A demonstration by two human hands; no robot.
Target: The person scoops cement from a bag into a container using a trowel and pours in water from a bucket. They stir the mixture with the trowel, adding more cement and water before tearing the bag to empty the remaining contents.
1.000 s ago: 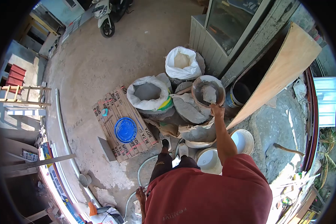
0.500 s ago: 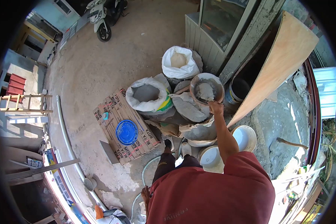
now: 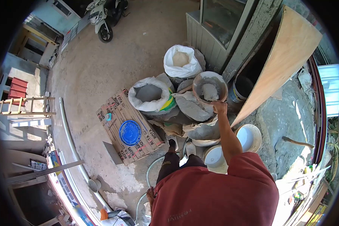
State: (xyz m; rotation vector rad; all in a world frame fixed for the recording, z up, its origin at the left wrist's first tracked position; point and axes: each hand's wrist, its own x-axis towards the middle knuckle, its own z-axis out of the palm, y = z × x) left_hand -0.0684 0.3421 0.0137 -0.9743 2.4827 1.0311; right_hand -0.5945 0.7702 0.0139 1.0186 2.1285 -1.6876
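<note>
My right hand [image 3: 220, 107] is closed at the near rim of a round, cement-smeared bucket [image 3: 226, 83]. It grips what looks like a trowel [image 3: 208, 91], whose grey-coated blade lies inside the bucket; its handle is hidden by my fingers. Left of the bucket is a grey, cement-covered mound [image 3: 192, 107]. Below my right hand stands an open paper sack [image 3: 203, 132] of grey powder. My left hand [image 3: 150, 195] hangs low beside my body, near a pale hose [image 3: 150, 171]; its fingers are too hidden to read.
Open white sacks [image 3: 148, 81] [image 3: 194, 69] stand ahead. A blue lid [image 3: 130, 133] lies on flat cardboard [image 3: 118, 109] at left. White buckets [image 3: 258, 139] [image 3: 214, 148] sit beside my legs. A plywood sheet [image 3: 286, 56] leans at right, and a scooter [image 3: 103, 19] is parked far off.
The view has shifted slightly, so everything sits a little further right. My right hand stays at the bucket's rim, and the grey-coated blade remains inside.
</note>
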